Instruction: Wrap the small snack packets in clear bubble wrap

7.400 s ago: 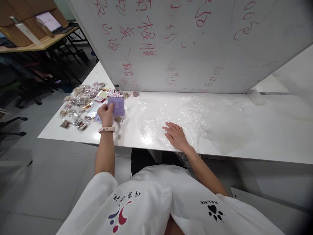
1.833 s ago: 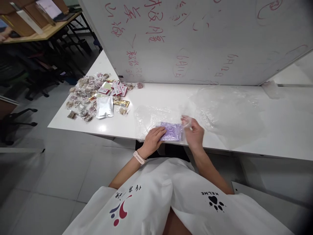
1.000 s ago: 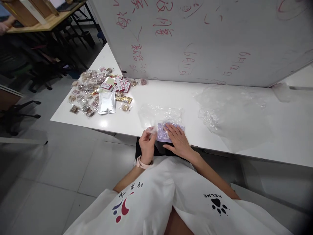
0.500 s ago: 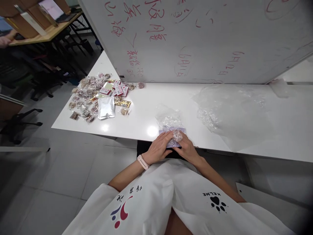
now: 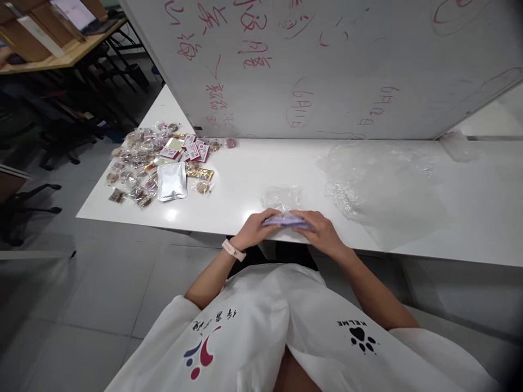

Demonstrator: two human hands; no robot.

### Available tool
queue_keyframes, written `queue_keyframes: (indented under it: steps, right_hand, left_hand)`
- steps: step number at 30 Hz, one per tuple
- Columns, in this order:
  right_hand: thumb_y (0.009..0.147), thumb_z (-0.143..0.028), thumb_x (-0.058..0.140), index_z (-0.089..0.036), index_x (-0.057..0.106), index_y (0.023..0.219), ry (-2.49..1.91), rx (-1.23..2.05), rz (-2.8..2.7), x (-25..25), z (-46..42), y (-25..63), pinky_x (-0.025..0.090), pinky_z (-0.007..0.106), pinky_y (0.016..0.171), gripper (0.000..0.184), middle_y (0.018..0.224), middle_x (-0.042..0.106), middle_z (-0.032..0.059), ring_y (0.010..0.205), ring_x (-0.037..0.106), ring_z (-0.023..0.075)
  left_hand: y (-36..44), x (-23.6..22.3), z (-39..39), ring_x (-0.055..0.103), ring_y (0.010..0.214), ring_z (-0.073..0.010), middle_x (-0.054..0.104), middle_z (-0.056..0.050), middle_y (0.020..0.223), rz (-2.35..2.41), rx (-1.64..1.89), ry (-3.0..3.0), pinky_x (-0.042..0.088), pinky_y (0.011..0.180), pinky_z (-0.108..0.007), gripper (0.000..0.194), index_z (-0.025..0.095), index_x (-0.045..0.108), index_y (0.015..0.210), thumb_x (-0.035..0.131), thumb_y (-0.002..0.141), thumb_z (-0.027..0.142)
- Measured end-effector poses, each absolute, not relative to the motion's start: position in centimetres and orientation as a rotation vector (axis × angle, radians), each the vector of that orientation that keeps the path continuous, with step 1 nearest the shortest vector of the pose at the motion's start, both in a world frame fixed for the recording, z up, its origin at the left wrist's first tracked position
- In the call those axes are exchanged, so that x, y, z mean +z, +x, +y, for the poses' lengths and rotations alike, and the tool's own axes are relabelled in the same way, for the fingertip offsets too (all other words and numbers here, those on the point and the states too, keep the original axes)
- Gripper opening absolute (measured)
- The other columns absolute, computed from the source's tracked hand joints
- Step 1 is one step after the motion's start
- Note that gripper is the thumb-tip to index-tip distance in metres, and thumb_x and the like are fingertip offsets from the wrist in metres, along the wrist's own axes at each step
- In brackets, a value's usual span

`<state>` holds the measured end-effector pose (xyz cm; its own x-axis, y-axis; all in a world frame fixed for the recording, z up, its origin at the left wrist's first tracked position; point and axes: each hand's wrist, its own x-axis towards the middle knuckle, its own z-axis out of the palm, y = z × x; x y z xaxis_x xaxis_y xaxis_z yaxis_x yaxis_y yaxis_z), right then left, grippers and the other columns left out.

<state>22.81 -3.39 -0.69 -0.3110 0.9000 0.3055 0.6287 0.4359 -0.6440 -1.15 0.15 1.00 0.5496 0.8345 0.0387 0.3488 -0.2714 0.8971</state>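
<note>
Between my two hands, just above the table's front edge, is a flat purple packet point(image 5: 287, 219), tilted so that mostly its narrow side shows. My left hand point(image 5: 258, 228) grips its left end, thumb and fingers closed round it. The right end is pinched in my right hand point(image 5: 321, 231). Clear crinkled plastic wrap point(image 5: 281, 196) lies against the packet and spreads onto the table behind it. What the packet contains cannot be seen.
At the left of the white table point(image 5: 245, 174) is a pile of small wrapped pieces point(image 5: 141, 155) with a silver pouch point(image 5: 172, 181) and red-and-white packets point(image 5: 195, 149). A large clear plastic sheet point(image 5: 392, 190) spreads at the right. A whiteboard point(image 5: 347, 81) stands behind.
My hands have moved apart from on top of the packet to its two ends. The packet has been lifted and tipped from lying flat. The wrap behind it lies flatter.
</note>
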Motion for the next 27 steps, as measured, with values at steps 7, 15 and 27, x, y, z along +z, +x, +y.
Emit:
queue_keyframes:
  steps: [7, 15, 27]
  right_hand:
    - [0.096, -0.056, 0.046, -0.02, 0.059, 0.119, -1.794, 0.549, -1.666, -1.3, 2.3, 20.2, 0.05, 0.036, 0.069, 0.045, 0.094, 0.068, 0.0065, 0.081, 0.063, 0.0239]
    - [0.101, -0.03, 0.04, -0.022, 0.068, 0.099, -1.565, 0.141, -1.913, -2.1, 2.4, 19.6, 0.044, 0.041, 0.086, 0.029, 0.105, 0.066, 0.0092, 0.098, 0.056, 0.025]
    - [0.094, -0.036, 0.055, -0.025, 0.068, 0.103, -1.318, 0.696, -1.811, -2.3, 4.2, 21.8, 0.046, 0.044, 0.094, 0.02, 0.106, 0.064, 0.0066, 0.104, 0.057, 0.0234]
  left_hand:
    - [2.1, 0.7, 5.1, 0.056, 0.07, -0.0171, 0.061, -0.001, 0.078, 1.555, 0.789, 1.68, 0.04, 0.063, -0.028, 0.034, 0.017, 0.06, 0.1, 0.062, 0.09, 0.049]
    - [3.7, 0.0, 4.7, 0.043, 0.134, -0.0326, 0.053, -0.016, 0.137, 1.664, 0.85, 2.249, 0.04, 0.104, -0.049, 0.018, 0.019, 0.063, 0.109, 0.052, 0.095, 0.021]
    - [1.3, 2.1, 7.6, 0.064, 0.097, -0.0235, 0.066, -0.012, 0.111, 1.234, 0.524, 1.704, 0.053, 0.082, -0.037, 0.071, 0.016, 0.054, 0.129, 0.084, 0.066, 0.027]
